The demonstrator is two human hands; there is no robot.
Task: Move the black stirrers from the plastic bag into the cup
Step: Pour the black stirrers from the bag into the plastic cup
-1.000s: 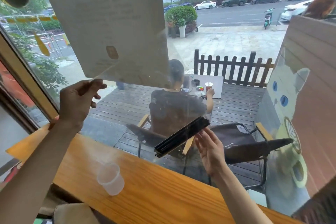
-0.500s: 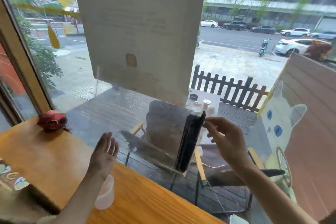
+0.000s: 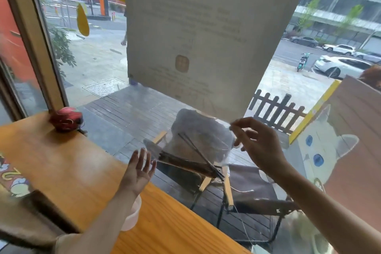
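Observation:
A clear plastic bag [image 3: 208, 140] hangs in the air in front of the window, and my right hand [image 3: 257, 146] pinches its upper right edge. Black stirrers [image 3: 191, 163] lie across the bag's lower part in a loose bundle, one or two tilted up away from the rest. My left hand [image 3: 139, 171] is raised with straight, spread fingers just left of the bag's lower left corner; contact with it is unclear. A translucent plastic cup [image 3: 133, 215] stands on the wooden counter [image 3: 61, 161], mostly hidden under my left forearm.
A red helmet-like object [image 3: 66, 118] sits at the counter's far left by the window frame. A paper poster [image 3: 206, 33] hangs on the glass straight ahead. A cat-picture board [image 3: 329, 150] stands at the right. Stickers [image 3: 12, 179] lie on the counter's left edge.
The stirrer bundle has tipped from near upright to lying almost flat and has loosened. My left hand rose toward the bag's lower left corner. My right hand moved up and right.

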